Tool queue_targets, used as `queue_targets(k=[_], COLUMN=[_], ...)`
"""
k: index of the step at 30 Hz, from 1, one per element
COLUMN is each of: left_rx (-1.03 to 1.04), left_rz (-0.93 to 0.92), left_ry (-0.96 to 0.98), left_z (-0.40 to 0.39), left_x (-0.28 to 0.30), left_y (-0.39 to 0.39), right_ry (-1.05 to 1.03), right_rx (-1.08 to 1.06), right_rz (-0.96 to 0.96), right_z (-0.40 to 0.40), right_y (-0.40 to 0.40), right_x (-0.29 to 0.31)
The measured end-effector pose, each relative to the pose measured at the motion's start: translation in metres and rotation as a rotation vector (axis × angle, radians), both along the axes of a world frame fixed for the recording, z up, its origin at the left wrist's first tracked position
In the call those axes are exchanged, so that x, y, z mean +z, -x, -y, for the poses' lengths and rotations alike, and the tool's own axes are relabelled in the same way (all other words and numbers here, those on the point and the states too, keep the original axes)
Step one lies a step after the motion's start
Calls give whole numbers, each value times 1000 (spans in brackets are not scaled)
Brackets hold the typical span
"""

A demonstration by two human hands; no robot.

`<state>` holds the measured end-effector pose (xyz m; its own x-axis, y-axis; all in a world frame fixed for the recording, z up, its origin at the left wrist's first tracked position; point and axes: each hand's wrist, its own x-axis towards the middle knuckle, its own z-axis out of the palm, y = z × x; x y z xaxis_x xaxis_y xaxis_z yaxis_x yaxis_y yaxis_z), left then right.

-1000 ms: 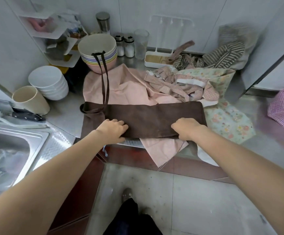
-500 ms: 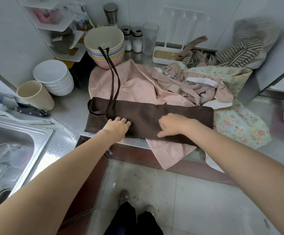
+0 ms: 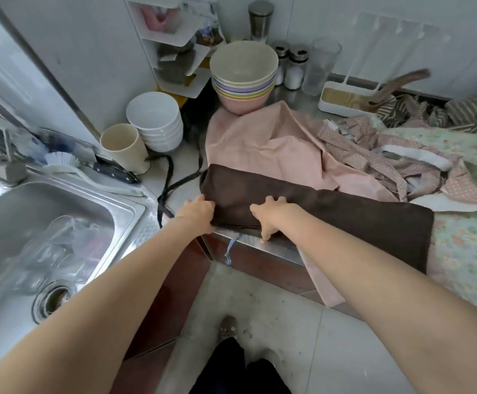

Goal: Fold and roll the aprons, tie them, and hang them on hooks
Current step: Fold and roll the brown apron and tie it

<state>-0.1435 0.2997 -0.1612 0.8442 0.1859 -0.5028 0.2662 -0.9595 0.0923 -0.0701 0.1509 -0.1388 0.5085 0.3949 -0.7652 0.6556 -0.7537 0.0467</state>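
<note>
A dark brown apron [image 3: 345, 211], folded into a long strip, lies along the front edge of the steel counter [image 3: 260, 240]. Its dark straps [image 3: 172, 177] trail off its left end toward the sink. My left hand [image 3: 196, 211] grips that left end, fingers curled over the cloth. A little to the right, my right hand [image 3: 271, 216] presses on the strip with fingers spread, thumb down over the counter's front edge. Under the brown apron lies a pink apron [image 3: 263, 146], one corner hanging off the counter. A white hook rack [image 3: 396, 29] is on the back wall.
A dotted apron [image 3: 388, 160], a floral one [image 3: 465, 251] and a striped one [image 3: 473, 109] are heaped to the right. Stacked bowls [image 3: 243, 78], white bowls [image 3: 157, 120], a cup [image 3: 123, 146], shakers and a glass stand behind. A sink [image 3: 41, 231] is at the left.
Both hands slid left along the brown strip to its left end. The straps that lay over the bowls now lie on the counter. The camera turned left toward the sink.
</note>
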Motion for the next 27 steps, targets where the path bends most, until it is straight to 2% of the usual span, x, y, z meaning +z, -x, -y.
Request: queue_targets(k=[3, 5, 8, 13, 17, 21, 24, 27], left_rx=[194, 389, 568, 536, 456, 488, 646, 917], left_rz=[109, 218, 378, 508, 529, 500, 413, 305], left_ry=[199, 265, 304, 386, 320, 292, 412, 628], left_z=[-9, -17, -28, -32, -25, -20, -25, -31], left_x=[6, 10, 9, 7, 6, 3, -5, -10], left_y=[-4, -7, -13, -31, -42, -37, -34, -35], right_ry=[17, -198, -555, -430, -453, -351, -311, -290], right_rx=[13, -91, -124, 63, 75, 104, 104, 96], right_rz=[-93, -71, 175, 170, 149, 105, 69, 50], right_z=[-12, -22, -37, -45, -38, -30, -27, -27], right_y=[-15, -21, -23, -19, -17, -16, -14, -14], right_x=[16, 23, 20, -2, -16, -26, -33, -36])
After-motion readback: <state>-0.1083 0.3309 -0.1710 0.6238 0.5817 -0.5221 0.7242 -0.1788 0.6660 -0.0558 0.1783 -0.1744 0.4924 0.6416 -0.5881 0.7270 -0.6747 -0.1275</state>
